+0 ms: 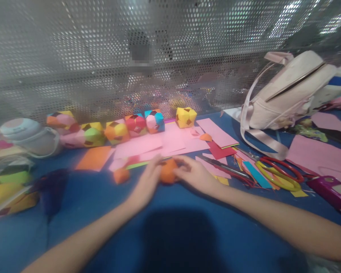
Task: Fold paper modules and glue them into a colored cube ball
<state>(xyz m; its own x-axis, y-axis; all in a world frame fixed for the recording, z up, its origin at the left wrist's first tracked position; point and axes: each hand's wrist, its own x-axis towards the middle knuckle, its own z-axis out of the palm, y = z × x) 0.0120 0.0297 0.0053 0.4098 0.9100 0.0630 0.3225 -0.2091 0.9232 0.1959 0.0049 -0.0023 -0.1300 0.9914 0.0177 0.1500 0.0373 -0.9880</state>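
Observation:
Both my hands meet over a small orange folded paper piece (168, 171) on the blue table (102, 204). My left hand (147, 182) presses against its left side with fingers together. My right hand (194, 172) grips its right side with curled fingers. A second small orange paper piece (121, 175) lies just left of my left hand. Pink paper sheets (159, 144) lie right behind my hands. The picture is smeared by motion.
A row of several colourful folded paper balls (116, 131) lines the perforated metal wall (130, 57). Red and yellow scissors (275, 174) and paper scraps lie at right, beside a beige backpack (290, 91). An orange sheet (93, 158) and a pale container (28, 136) sit left.

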